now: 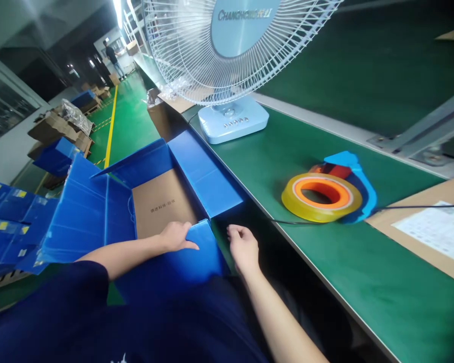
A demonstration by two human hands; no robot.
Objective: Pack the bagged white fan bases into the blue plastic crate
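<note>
A blue corrugated-plastic box stands below me with its flaps spread. Brown cardboard with printed characters lies inside it. My left hand is closed on the near flap of the box, thumb on the outer side. Just right of that flap, in the gap beside the workbench, is my right hand. Its fingers are curled in a loose fist, apart from the box, and nothing shows in them. Another blue flap leans out toward the bench edge.
On the green workbench stands a light-blue fan. Nearer lie a tape dispenser with a yellow roll, a black cable, and cardboard with a paper sheet. Stacked blue boxes stand left. A person is far off.
</note>
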